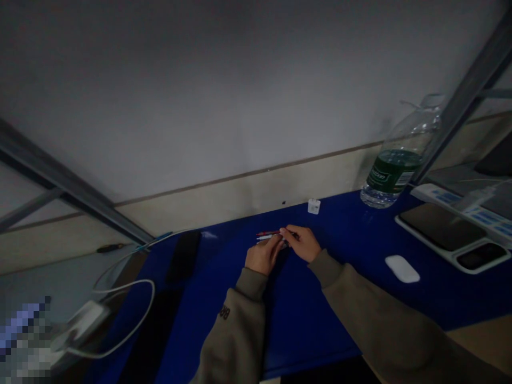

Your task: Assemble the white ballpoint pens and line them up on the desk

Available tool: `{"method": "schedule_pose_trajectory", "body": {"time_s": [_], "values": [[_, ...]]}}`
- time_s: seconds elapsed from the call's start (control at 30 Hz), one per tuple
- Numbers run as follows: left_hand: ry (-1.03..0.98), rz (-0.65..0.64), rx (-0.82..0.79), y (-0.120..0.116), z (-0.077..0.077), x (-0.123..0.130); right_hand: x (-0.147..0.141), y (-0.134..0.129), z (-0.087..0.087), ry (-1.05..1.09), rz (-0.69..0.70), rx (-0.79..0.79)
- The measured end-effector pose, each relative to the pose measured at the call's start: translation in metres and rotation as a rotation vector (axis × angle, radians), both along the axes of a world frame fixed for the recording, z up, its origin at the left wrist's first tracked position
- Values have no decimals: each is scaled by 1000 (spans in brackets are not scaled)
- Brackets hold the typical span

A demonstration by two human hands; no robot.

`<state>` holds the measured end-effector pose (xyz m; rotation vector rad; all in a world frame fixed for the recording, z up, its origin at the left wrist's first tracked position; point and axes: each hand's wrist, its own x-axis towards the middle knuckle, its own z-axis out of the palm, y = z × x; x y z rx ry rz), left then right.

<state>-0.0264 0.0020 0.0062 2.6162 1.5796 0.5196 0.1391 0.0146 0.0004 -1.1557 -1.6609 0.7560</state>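
Over the middle of the blue table [308,309], my two hands are close together around a few slim pens. A red pen [267,233] points left, its far end hidden by my right hand [304,244], whose fingers are closed on it. Just beneath it, a whitish pen [262,238] runs nearly parallel, with the closed fingers of my left hand [261,258] at it. My fingers cover much of the pens, so their exact number does not show.
A white charger plug [314,206] sits by the wall. At the right are a large water bottle [394,165], a white earbud case [402,268] and a pale tray-like device [448,232]. A dark phone-like slab [184,255] and a white cable [152,298] are at the left.
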Motion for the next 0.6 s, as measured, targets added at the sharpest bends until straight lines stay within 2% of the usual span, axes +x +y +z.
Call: {"method": "schedule_pose_trajectory", "body": {"time_s": [0.13, 0.3, 0.37, 0.53, 0.6], "values": [[35, 74, -10, 1, 1, -1, 0, -2, 3, 140, 96, 1], [-6, 15, -19, -1, 6, -2, 1, -1, 0, 183, 166, -78], [17, 15, -11, -2, 7, -1, 1, 0, -1, 187, 166, -97], [116, 125, -30, -2, 8, 3, -1, -1, -1, 155, 158, -4], [89, 103, -45, -4, 9, 4, -2, -1, -2, 181, 168, -40]]}}
